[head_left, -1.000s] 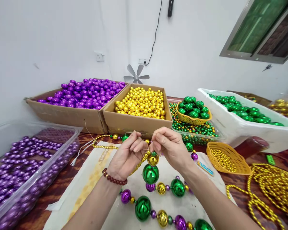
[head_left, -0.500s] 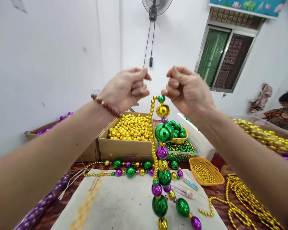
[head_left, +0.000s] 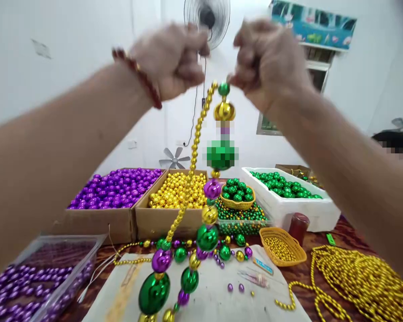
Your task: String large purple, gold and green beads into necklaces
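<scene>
Both hands are raised high with fingers pinched and slightly blurred: my left hand (head_left: 174, 60), with a dark red bead bracelet (head_left: 143, 80) on the wrist, and my right hand (head_left: 268, 62). Between them hangs a bead necklace (head_left: 207, 237) of shiny gold, green and purple beads, its small gold run (head_left: 195, 143) on the left side. Any thread in the fingertips is too fine to see. Below, a white cloth (head_left: 121, 286) carries loose purple beads (head_left: 230, 287); another bead necklace (head_left: 180, 254) lies along its back edge.
Behind stand boxes of purple beads (head_left: 117, 190) and gold beads (head_left: 177, 192), a small basket of green beads (head_left: 237, 192) and a white foam box (head_left: 289, 210). At right are a yellow basket (head_left: 284, 261), a dark red jar (head_left: 298, 228) and gold strands (head_left: 359, 277). A clear tub (head_left: 70, 264) sits left.
Both my hands have risen, lifting the necklace. Its lower part has swung left and its strands have spread apart. The view has tilted and shifted, showing more of the boxes and clear tub.
</scene>
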